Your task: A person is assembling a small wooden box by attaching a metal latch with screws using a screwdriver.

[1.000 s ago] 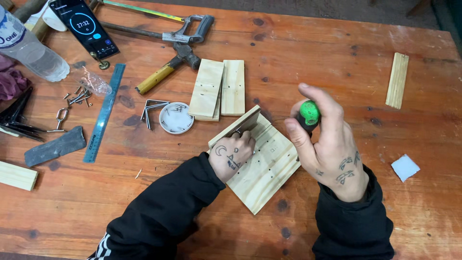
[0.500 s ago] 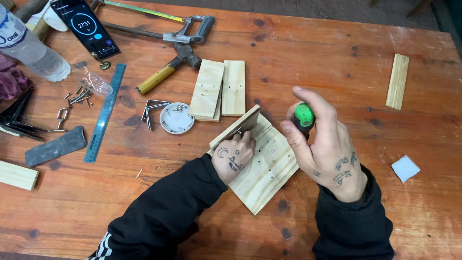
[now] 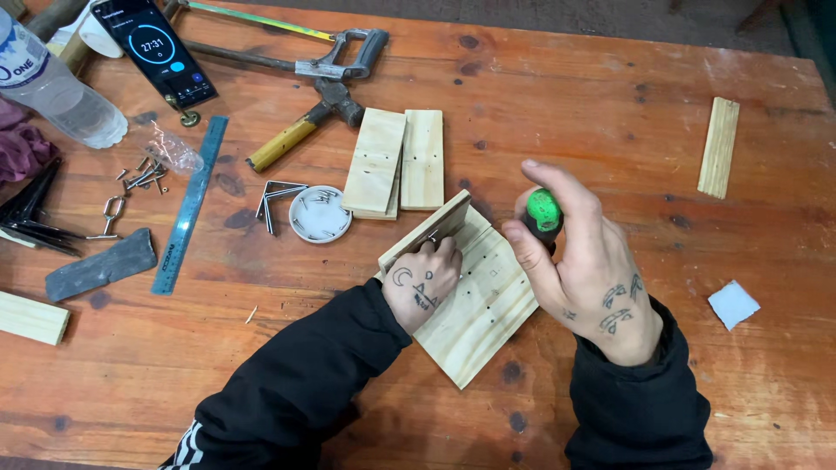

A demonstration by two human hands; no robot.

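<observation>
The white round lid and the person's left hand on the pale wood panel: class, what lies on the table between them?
Bare tabletop only, in the head view, between the white round lid and the left hand.

A worn reddish-brown wooden table [image 3: 610,104] with dark knots fills the view, with grey floor [image 3: 522,13] beyond its far edge

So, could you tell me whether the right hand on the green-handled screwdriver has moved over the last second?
No. The right hand and green-handled screwdriver sit at the same spot over the wooden panel, level with the two stacked boards.
</observation>
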